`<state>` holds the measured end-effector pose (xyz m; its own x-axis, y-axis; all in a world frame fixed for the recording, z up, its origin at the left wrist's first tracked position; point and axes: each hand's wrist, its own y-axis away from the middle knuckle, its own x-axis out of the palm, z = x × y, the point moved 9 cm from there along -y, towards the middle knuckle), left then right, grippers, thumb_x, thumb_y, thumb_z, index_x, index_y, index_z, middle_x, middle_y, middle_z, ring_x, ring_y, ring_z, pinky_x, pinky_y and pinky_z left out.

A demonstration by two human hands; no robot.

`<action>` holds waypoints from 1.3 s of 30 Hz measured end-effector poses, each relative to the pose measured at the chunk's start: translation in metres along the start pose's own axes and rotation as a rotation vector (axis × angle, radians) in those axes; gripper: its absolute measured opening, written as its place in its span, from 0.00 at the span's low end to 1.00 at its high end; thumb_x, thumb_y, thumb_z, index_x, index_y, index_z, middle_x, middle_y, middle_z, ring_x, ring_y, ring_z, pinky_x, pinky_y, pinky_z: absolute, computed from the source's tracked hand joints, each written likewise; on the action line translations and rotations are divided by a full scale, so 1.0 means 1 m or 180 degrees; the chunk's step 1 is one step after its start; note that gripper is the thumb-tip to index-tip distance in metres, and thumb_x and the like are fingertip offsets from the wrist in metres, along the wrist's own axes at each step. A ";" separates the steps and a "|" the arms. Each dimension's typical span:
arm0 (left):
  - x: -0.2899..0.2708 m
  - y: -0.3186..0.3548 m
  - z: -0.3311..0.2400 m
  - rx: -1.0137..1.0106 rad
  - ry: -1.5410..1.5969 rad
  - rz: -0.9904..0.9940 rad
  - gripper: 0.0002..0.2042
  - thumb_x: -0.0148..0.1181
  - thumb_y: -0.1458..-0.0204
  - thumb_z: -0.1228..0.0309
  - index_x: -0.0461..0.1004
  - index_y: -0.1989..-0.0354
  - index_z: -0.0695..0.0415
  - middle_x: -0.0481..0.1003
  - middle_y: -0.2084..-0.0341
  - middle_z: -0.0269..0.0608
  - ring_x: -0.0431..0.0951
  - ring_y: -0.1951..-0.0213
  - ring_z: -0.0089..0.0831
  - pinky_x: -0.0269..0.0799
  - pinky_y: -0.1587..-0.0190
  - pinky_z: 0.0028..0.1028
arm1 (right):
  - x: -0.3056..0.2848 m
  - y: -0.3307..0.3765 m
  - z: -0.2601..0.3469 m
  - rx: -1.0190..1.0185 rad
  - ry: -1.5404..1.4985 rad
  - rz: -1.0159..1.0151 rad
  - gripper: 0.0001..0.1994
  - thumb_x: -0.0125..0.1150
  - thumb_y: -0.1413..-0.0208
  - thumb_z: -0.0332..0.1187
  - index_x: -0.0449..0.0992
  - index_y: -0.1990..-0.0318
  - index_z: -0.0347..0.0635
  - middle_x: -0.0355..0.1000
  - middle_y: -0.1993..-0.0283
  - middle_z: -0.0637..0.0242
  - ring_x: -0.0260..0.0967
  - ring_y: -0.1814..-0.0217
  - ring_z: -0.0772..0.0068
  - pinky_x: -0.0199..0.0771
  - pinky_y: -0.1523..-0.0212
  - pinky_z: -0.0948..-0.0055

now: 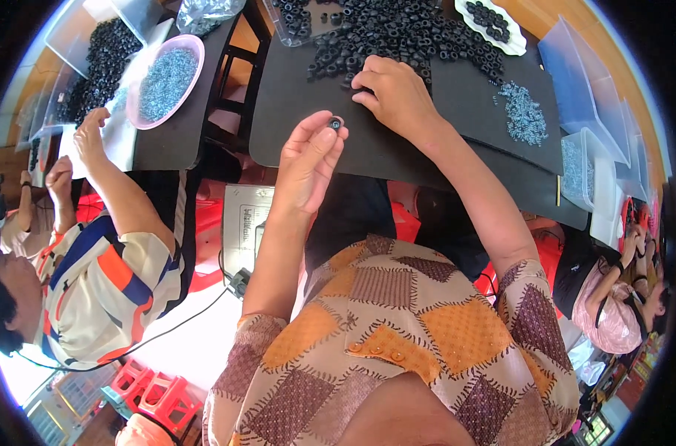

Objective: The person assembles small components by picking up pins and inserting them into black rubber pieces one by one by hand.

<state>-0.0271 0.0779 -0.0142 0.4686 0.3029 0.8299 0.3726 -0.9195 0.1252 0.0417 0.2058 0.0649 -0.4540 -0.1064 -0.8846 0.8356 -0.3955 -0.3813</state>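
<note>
My left hand is raised just before the table's near edge. Its thumb and fingers pinch a small round black cap, with a paler spot at its centre facing up. At the near side of a large heap of black caps, my right hand rests low over the dark table. Its fingers are curled with thumb and forefinger close together; a dark gap lies between them, and what they hold is too small to make out. Right of that hand lies a small pile of clear bluish pieces.
A white scalloped dish of black rings stands at the far right. Clear plastic bins line the right side. On the left, a co-worker's hand is beside a pink-rimmed bowl of bluish pieces and a bin of black parts.
</note>
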 end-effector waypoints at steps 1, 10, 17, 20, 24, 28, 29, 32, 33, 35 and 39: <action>0.000 0.001 0.001 -0.0039 0.0000 -0.0016 0.14 0.61 0.44 0.80 0.74 0.49 0.62 0.78 0.57 0.42 0.80 0.55 0.30 0.78 0.49 0.23 | 0.002 -0.001 0.001 -0.0011 -0.0008 0.0009 0.06 0.67 0.50 0.32 0.78 0.67 0.43 0.71 0.62 0.65 0.72 0.55 0.60 0.71 0.56 0.60; 0.007 -0.003 0.012 -0.0135 -0.0024 0.0241 0.13 0.58 0.42 0.81 0.74 0.49 0.61 0.77 0.52 0.47 0.80 0.52 0.32 0.79 0.48 0.23 | -0.039 0.033 -0.013 0.0805 -0.1747 -0.0338 0.06 0.67 0.49 0.27 0.76 0.65 0.39 0.76 0.65 0.67 0.76 0.64 0.74 0.74 0.63 0.73; 0.031 -0.008 0.033 -0.0337 -0.0041 0.0549 0.13 0.60 0.44 0.82 0.74 0.50 0.60 0.78 0.54 0.44 0.80 0.53 0.31 0.79 0.50 0.24 | -0.050 0.069 -0.006 0.0942 -0.3338 -0.0479 0.06 0.66 0.48 0.21 0.79 0.63 0.35 0.78 0.64 0.68 0.75 0.63 0.81 0.76 0.59 0.80; 0.035 -0.008 0.042 -0.0408 -0.0200 0.0557 0.14 0.62 0.46 0.82 0.74 0.50 0.60 0.78 0.56 0.42 0.79 0.54 0.30 0.76 0.47 0.27 | -0.063 0.074 0.000 0.0826 -0.3119 -0.0534 0.06 0.66 0.48 0.19 0.80 0.62 0.35 0.78 0.62 0.66 0.76 0.62 0.79 0.77 0.58 0.78; 0.047 -0.006 0.040 -0.0251 -0.0367 0.0586 0.15 0.63 0.47 0.83 0.74 0.50 0.61 0.78 0.56 0.41 0.78 0.55 0.27 0.75 0.47 0.26 | -0.068 0.078 0.001 0.0840 -0.2854 -0.0571 0.06 0.67 0.50 0.20 0.80 0.64 0.35 0.79 0.64 0.66 0.78 0.62 0.77 0.77 0.60 0.77; 0.048 -0.005 0.037 -0.0041 -0.0724 0.0597 0.15 0.64 0.49 0.84 0.75 0.52 0.63 0.78 0.58 0.41 0.78 0.56 0.25 0.75 0.48 0.25 | -0.071 0.081 0.003 0.0738 -0.2564 -0.0550 0.07 0.68 0.52 0.20 0.80 0.64 0.36 0.79 0.66 0.67 0.78 0.64 0.77 0.77 0.61 0.77; 0.048 -0.005 0.037 -0.0044 -0.0726 0.0593 0.15 0.64 0.49 0.84 0.75 0.52 0.63 0.78 0.58 0.41 0.78 0.56 0.25 0.75 0.48 0.25 | -0.071 0.081 0.004 0.0742 -0.2569 -0.0549 0.07 0.68 0.52 0.20 0.80 0.64 0.36 0.79 0.66 0.67 0.78 0.64 0.77 0.77 0.61 0.77; 0.047 -0.004 0.033 0.0068 -0.0995 0.0501 0.14 0.65 0.50 0.85 0.76 0.54 0.63 0.79 0.59 0.40 0.78 0.57 0.24 0.75 0.49 0.24 | -0.074 0.080 0.008 0.0704 -0.2314 -0.0502 0.08 0.68 0.54 0.20 0.80 0.64 0.37 0.79 0.67 0.66 0.77 0.66 0.76 0.76 0.62 0.77; 0.047 -0.004 0.032 0.0115 -0.1103 0.0497 0.14 0.65 0.50 0.85 0.76 0.54 0.63 0.79 0.59 0.40 0.78 0.57 0.23 0.75 0.50 0.24 | -0.075 0.080 0.010 0.0685 -0.2237 -0.0514 0.08 0.68 0.54 0.20 0.80 0.65 0.37 0.78 0.67 0.66 0.77 0.66 0.75 0.76 0.63 0.77; 0.047 -0.003 0.031 0.0160 -0.1207 0.0489 0.14 0.65 0.50 0.85 0.77 0.55 0.63 0.79 0.60 0.39 0.78 0.58 0.23 0.75 0.51 0.23 | -0.076 0.080 0.012 0.0669 -0.2160 -0.0521 0.09 0.69 0.55 0.20 0.79 0.65 0.37 0.78 0.67 0.66 0.77 0.67 0.75 0.76 0.63 0.77; 0.045 -0.003 0.033 0.0169 -0.1341 0.0448 0.14 0.65 0.50 0.85 0.77 0.55 0.63 0.79 0.61 0.39 0.77 0.58 0.23 0.75 0.51 0.24 | -0.076 0.081 0.014 0.0654 -0.2046 -0.0518 0.09 0.68 0.54 0.20 0.79 0.64 0.37 0.77 0.66 0.66 0.77 0.66 0.74 0.76 0.63 0.76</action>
<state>0.0193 0.1022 0.0047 0.7989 0.2615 0.5416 0.3174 -0.9482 -0.0104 0.1392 0.1694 0.1051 -0.7146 -0.5253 -0.4619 0.6947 -0.6101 -0.3809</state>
